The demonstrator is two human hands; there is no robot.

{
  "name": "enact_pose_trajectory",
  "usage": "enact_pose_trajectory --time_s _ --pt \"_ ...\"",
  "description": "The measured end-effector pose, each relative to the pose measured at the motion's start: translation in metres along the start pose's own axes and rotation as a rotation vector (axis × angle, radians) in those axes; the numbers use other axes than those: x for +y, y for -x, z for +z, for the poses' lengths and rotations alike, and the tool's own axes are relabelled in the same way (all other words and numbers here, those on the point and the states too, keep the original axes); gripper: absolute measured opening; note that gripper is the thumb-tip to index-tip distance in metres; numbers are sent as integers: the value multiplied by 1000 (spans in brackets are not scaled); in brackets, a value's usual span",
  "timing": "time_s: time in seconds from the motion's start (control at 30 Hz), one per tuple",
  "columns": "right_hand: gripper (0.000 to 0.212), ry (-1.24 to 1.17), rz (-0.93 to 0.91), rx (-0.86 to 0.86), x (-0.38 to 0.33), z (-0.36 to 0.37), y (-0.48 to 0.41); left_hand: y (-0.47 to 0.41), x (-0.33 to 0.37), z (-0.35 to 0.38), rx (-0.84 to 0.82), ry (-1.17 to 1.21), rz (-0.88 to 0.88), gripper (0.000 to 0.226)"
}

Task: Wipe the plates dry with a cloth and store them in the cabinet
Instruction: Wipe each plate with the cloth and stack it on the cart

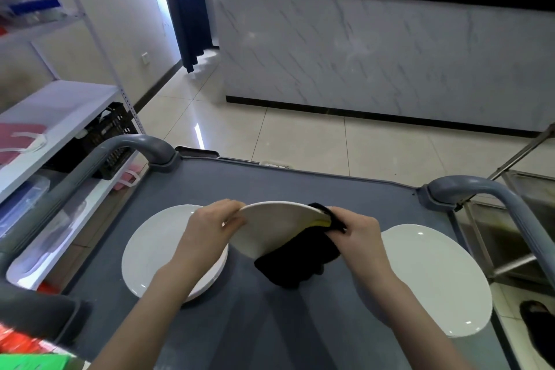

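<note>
Two bare forearms are reaching forward from the lower edge over a grey cart [330, 186]. The left hand [210, 228] is gripping the left rim of a tilted plate [276, 225], with its fingers curling over the edge and its thumb lying on the near face. The right hand [359, 237] is pinching a black cloth [297, 261] against the right rim of the same plate; the fingers are closing tightly round the fabric, and a yellow patch is showing where the cloth is meeting the rim. The tilted plate is being held above the cart, its lower edge pointing down and its upper edge leaning away from the camera. The rest of the cloth is hanging below the plate, just over the cart top.

A left plate [153, 249] is lying flat on the cart under the left wrist, with a second rim showing beneath it. A right plate [435, 279] is lying flat beside the right forearm, well apart from the left one.

A white shelf rack [60, 105] is standing to the left of the cart, and a marble-patterned counter [360, 54] is standing beyond it across the tiled floor [300, 135].
</note>
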State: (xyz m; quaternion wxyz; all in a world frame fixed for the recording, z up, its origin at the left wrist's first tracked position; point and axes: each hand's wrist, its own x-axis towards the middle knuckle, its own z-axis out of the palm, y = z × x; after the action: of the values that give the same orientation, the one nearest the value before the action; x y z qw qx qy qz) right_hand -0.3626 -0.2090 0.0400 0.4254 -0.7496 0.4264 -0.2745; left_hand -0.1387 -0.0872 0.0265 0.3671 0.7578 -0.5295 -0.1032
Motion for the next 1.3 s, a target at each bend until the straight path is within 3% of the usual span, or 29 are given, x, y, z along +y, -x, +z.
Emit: enact_pose_trajectory --time_s 0.17,0.27,0.53,0.6,0.7,0.83,0.93,1.0,1.13,1.23,1.3 --pt "31 419 -179 -2 -10 15 0 -4 36 1 34 -296 329 5" --pt "25 497 -231 11 -16 25 1 -6 53 10 42 -319 450 8" --pt "43 -1 -31 55 -6 7 6 -2 -8 7 -6 -25 -20 10" --pt "43 -19 13 38 -5 4 6 1 -14 7 -5 -3 -47 9" --pt "37 56 18 -1 -9 4 3 -1 -2 3 41 -111 111 3" --pt "35 321 -131 -8 -19 9 -1 -10 28 -7 74 -314 333 10" --pt "32 505 -184 -37 -25 20 -1 -16 47 -2 75 -371 459 12" --pt "30 494 -196 -34 -24 24 -1 -18 52 6 70 -350 484 14" --pt "38 258 -161 52 -14 18 1 -19 27 8 39 -68 240 14" --pt "52 91 -84 73 -7 7 5 -12 -4 5 4 36 -5 12" --pt "51 44 -28 47 -4 4 2 -9 -12 3 -1 48 -55 9"
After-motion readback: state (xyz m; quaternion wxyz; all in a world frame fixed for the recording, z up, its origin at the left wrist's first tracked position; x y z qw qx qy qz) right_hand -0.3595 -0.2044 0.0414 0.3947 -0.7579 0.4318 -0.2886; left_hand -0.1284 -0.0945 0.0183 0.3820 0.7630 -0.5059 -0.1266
